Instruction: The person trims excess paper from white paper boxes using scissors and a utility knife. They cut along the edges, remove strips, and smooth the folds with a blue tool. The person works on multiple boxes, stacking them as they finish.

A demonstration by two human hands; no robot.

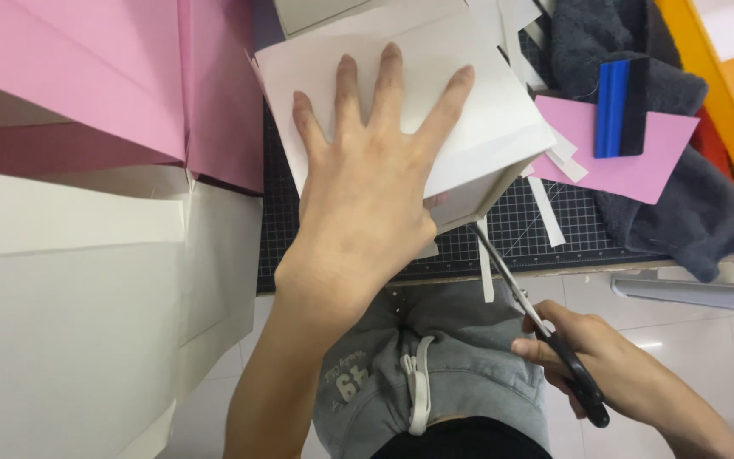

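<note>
The left hand [367, 183] lies flat with fingers spread on a white box [435, 110], grasping nothing; I think this pressure keeps the box steady against the cutting mat [520, 221] while the blade works at its lower edge. The right hand [605, 365] is closed through the black handles of the scissors [537, 319], down beside the person's lap. The scissors have their long axis on a diagonal: handles low near the right hand, tips pointing up toward the left hand, reaching the box corner just under its thumb side. Whether the blades are parted there, I cannot tell. Thin white strips [545, 208] lie beyond the tips, and a blue squeegee [618, 106] rests on pink paper [630, 161] farther away.
</note>
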